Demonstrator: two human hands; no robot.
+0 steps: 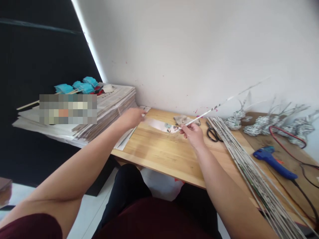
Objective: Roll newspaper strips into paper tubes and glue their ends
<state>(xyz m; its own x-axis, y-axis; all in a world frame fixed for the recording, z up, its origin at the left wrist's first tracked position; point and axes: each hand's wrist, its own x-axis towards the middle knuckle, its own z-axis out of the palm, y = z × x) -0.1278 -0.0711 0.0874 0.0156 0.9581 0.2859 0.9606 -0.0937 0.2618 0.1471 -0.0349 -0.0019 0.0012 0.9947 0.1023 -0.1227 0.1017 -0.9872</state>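
Observation:
My right hand is closed in a pinch round a thin rolled paper tube, which slants up to the right toward the wall. From the tube's lower end a printed paper strip runs left above the table, its left part blurred. My left hand is near the strip's far left end, beside the newspaper stack. Its fingers look curled together, with a small pale spot at the tips; whether they grip the strip is unclear. Behind the strip, a crumpled cloth lies near my right hand.
On the right are black-handled scissors, a bundle of paper tubes, a blue glue gun with its cord, and woven paper pieces. A tall newspaper stack bearing blue objects stands left. The wall borders the wooden table.

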